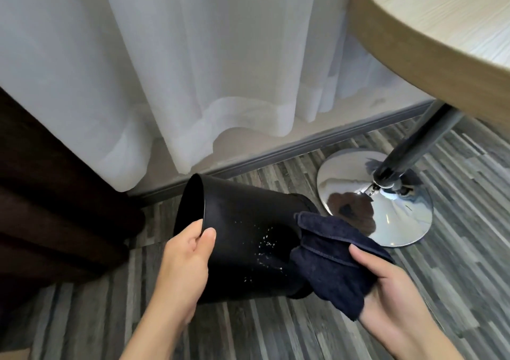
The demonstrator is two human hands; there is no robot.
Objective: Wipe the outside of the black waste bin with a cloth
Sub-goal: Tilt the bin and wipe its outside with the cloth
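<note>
Left hand (187, 252) pinches the tilted waste bin (248, 238) by its rim, right hand (386, 285) clutches the cloth (334, 260) at lower centre (we judge that thin pinch could slip under wiping pressure).

No readable text, label, brand, number or sign anywhere in view.
</note>
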